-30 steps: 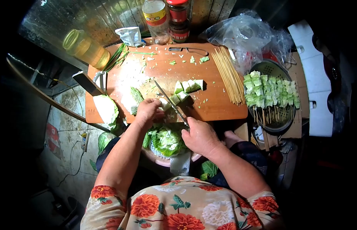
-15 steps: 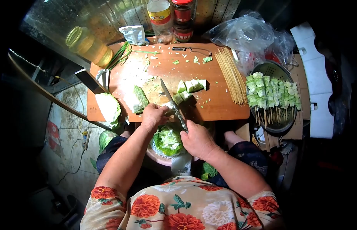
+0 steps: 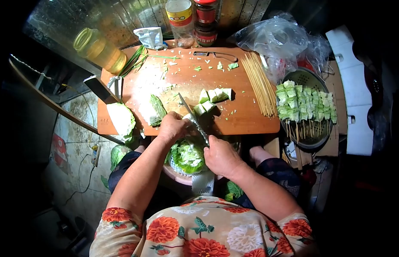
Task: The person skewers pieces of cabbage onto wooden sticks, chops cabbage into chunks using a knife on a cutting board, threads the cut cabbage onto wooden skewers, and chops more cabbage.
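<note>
My right hand (image 3: 223, 157) is closed round the handle of a kitchen knife (image 3: 187, 109), its blade pointing up and left over the board's front edge. Against the left side of the blade, my left hand (image 3: 175, 125) grips a pale cabbage piece (image 3: 188, 118), mostly covered by the fingers. Several cut cabbage rolls (image 3: 215, 94) lie just beyond the knife. Left of them rests a longer green rolled cabbage leaf (image 3: 157, 110). Below my hands, cabbage pieces (image 3: 188, 156) fill a container between the knees.
The wooden board (image 3: 246, 124) carries bamboo skewers (image 3: 258, 83), a peeler (image 3: 214, 55) and scraps. At right, skewered cabbage (image 3: 304, 103) lies on a metal colander (image 3: 308, 77). A phone (image 3: 100, 90), a loose cabbage leaf (image 3: 121, 120) and a tilted jar (image 3: 100, 51) stand left. More jars (image 3: 206, 21) stand behind.
My left hand has shifted slightly up and right along the blade, and the knife has tilted a little. My right hand keeps its hold; the other things stay in place.
</note>
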`<state>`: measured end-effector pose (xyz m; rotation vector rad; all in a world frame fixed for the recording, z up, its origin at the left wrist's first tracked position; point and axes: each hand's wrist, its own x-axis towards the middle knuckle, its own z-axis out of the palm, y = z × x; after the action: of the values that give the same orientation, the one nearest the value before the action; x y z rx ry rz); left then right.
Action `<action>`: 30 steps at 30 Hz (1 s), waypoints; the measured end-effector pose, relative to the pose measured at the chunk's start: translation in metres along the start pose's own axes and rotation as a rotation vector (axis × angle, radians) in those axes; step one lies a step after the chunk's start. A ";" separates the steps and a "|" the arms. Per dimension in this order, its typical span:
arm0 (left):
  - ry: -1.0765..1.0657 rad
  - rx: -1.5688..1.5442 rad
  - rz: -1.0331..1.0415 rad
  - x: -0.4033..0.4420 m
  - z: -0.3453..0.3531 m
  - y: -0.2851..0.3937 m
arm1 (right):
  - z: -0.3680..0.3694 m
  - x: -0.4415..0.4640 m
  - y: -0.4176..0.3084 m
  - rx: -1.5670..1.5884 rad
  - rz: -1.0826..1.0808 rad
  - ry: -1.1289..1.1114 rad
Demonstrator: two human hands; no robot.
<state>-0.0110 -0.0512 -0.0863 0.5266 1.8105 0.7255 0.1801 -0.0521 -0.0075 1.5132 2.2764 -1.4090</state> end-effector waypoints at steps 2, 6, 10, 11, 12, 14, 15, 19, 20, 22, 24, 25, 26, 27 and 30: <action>0.014 0.056 0.028 0.003 0.000 -0.002 | -0.002 0.000 -0.001 -0.009 -0.006 -0.004; 0.008 0.053 0.023 0.002 -0.001 0.001 | -0.002 0.005 0.000 -0.044 -0.018 -0.021; 0.004 0.099 0.034 0.000 -0.002 0.003 | 0.012 0.021 0.010 -0.075 -0.008 -0.049; -0.004 0.096 0.033 -0.001 -0.002 0.004 | 0.031 0.035 0.030 -0.134 -0.061 -0.029; -0.005 0.096 0.035 0.001 -0.003 0.002 | 0.032 0.040 0.026 -0.193 -0.115 -0.007; 0.004 0.218 0.113 0.008 -0.006 -0.009 | 0.033 0.038 0.021 -0.147 -0.038 0.013; 0.004 0.218 0.113 0.010 -0.005 -0.012 | 0.029 0.036 0.015 -0.103 0.038 0.032; 0.070 0.490 0.331 -0.009 -0.003 0.009 | 0.028 0.033 0.015 -0.106 0.019 0.053; 0.064 0.652 0.339 -0.016 -0.002 0.017 | 0.029 0.034 0.016 -0.102 0.014 0.059; 0.080 0.676 0.345 -0.012 0.000 0.015 | 0.028 0.034 0.018 -0.100 0.008 0.065; 0.096 0.701 0.350 -0.009 0.003 0.012 | 0.024 0.033 0.016 -0.072 0.035 0.048; 0.120 0.703 0.364 -0.009 0.004 0.011 | 0.023 0.032 0.015 -0.072 0.034 0.047; 0.144 0.704 0.379 -0.009 0.005 0.010 | 0.021 0.032 0.015 -0.081 0.036 0.038; 0.144 0.704 0.379 -0.009 0.006 0.012 | 0.020 0.032 0.014 -0.088 0.038 0.029; 0.102 0.698 0.360 -0.013 0.004 0.018 | 0.016 0.030 0.012 -0.072 0.024 0.038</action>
<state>-0.0029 -0.0456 -0.0661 1.3174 2.0753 0.3318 0.1670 -0.0409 -0.0391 1.5539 2.2964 -1.2888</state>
